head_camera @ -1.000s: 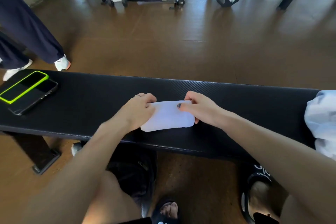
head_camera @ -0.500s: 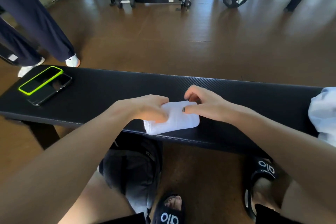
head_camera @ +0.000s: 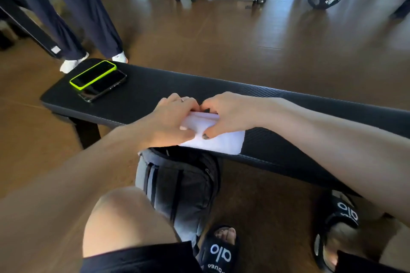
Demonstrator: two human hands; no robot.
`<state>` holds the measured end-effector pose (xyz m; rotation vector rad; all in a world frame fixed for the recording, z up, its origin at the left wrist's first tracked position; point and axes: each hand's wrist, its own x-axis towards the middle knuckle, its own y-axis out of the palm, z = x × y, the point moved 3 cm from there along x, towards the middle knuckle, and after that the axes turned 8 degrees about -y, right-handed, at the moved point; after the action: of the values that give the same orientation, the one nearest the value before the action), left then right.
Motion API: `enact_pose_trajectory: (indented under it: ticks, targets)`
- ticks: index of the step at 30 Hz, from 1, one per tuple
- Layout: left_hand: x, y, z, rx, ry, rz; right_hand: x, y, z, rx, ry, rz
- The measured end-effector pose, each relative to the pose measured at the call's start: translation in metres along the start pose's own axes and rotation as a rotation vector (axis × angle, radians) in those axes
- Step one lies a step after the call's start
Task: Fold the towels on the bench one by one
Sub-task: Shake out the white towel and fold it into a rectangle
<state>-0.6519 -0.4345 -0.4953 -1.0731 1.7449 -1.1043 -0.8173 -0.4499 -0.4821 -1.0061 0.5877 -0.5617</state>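
Hands now closer together, left hand [head_camera: 170, 121] and right hand [head_camera: 224, 115] both gripping the towel [head_camera: 218, 143] beneath them

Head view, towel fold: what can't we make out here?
- White towel: far part covered by the left hand and right hand, so fold layers and each grip are unclear.
- Black bench: right end cut off by the frame edge; any towels there are out of view.
- Bag under the bench: top hidden by the bench edge and left forearm.
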Motion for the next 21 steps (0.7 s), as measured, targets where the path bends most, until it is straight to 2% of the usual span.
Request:
enact_pose_trajectory:
  ticks: [3, 4, 6, 8, 10, 17, 19, 21]
  targets:
    - [-0.024, 0.006, 0.037, -0.134, -0.096, -0.255, 0.0, 0.014, -0.003, -0.026, 0.037, -0.02]
    - [-0.031, 0.012, 0.05, -0.15, -0.123, -0.269, -0.001, 0.018, -0.004, -0.006, 0.061, -0.039]
    - [-0.042, 0.028, 0.071, -0.123, -0.148, -0.162, 0.001, 0.025, -0.001, 0.038, 0.098, -0.113]
    - [-0.05, 0.046, 0.082, -0.029, -0.142, 0.001, 0.008, 0.034, 0.008, 0.109, 0.128, -0.224]
    - [-0.056, 0.057, 0.088, 0.08, -0.132, 0.098, 0.017, 0.045, 0.022, 0.196, 0.139, -0.305]
    - [-0.093, 0.062, 0.109, 0.059, -0.22, 0.089, 0.057, 0.1, 0.078, 0.119, 0.06, -0.487]
    - [-0.101, 0.063, 0.114, 0.051, -0.263, 0.107, 0.071, 0.121, 0.086, 0.089, 0.07, -0.465]
    - [-0.104, 0.064, 0.119, 0.095, -0.287, 0.123, 0.082, 0.15, 0.089, 0.057, 0.128, -0.34]
